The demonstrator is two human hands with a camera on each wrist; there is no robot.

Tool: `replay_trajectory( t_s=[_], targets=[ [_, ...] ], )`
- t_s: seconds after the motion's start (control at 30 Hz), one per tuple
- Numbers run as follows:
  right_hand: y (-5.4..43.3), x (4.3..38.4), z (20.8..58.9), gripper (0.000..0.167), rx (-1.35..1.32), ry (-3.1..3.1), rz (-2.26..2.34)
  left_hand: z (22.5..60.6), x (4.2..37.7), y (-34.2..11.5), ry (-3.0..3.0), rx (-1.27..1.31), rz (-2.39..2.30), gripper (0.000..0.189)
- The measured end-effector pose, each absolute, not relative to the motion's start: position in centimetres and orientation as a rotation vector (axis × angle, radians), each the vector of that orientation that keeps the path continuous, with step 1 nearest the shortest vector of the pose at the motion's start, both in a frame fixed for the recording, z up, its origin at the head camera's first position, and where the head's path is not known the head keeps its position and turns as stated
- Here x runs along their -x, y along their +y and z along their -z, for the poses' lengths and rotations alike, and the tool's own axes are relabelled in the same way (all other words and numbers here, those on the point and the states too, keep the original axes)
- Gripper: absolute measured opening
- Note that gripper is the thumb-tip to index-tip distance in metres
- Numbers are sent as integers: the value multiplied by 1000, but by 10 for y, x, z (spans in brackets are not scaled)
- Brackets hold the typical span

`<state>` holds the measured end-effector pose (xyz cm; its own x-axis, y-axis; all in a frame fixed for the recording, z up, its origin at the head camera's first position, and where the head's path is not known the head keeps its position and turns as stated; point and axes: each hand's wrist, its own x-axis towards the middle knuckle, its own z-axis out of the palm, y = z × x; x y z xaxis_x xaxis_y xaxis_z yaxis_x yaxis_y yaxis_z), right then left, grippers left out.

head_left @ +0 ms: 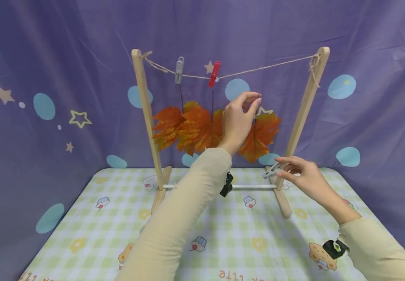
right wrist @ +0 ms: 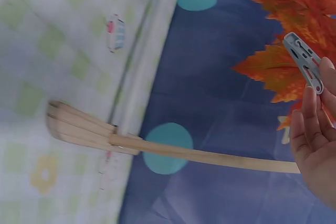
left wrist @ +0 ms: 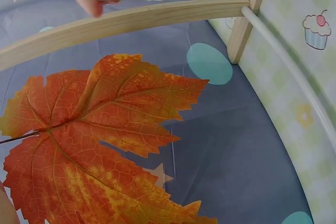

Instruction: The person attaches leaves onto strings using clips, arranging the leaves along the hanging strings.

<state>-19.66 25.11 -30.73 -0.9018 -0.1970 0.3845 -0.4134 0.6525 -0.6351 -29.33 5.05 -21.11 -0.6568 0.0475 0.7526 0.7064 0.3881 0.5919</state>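
My left hand [head_left: 239, 119] pinches the dark stem of an orange maple leaf [head_left: 260, 136], which hangs below the fingers under the right part of the twine [head_left: 269, 67]. Lower and to the right, my right hand [head_left: 305, 177] holds a pale grey clothespin [head_left: 272, 171] between thumb and fingers, close to the right post. In the right wrist view the same clothespin [right wrist: 303, 62] overlaps the leaves behind it. Two more maple leaves hang from the twine at the left, one under a grey clothespin [head_left: 179, 70], one under a red clothespin [head_left: 214, 74]; my left hand partly covers the latter leaf.
A wooden frame with a left post [head_left: 147, 117], a right post [head_left: 304, 113] and a white crossbar [head_left: 255, 187] stands on a checked tablecloth [head_left: 234, 230]. Purple patterned cloth [head_left: 82, 58] hangs behind it. Dark bands sit on both sleeves.
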Motion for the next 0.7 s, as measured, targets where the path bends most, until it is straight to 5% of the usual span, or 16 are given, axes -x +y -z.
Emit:
replay_trajectory(
  t_s=[0.7],
  targets=[
    [249,211,239,43,-429,-2453,-1100,214,299,63,-1973,581,1272,20]
  ],
)
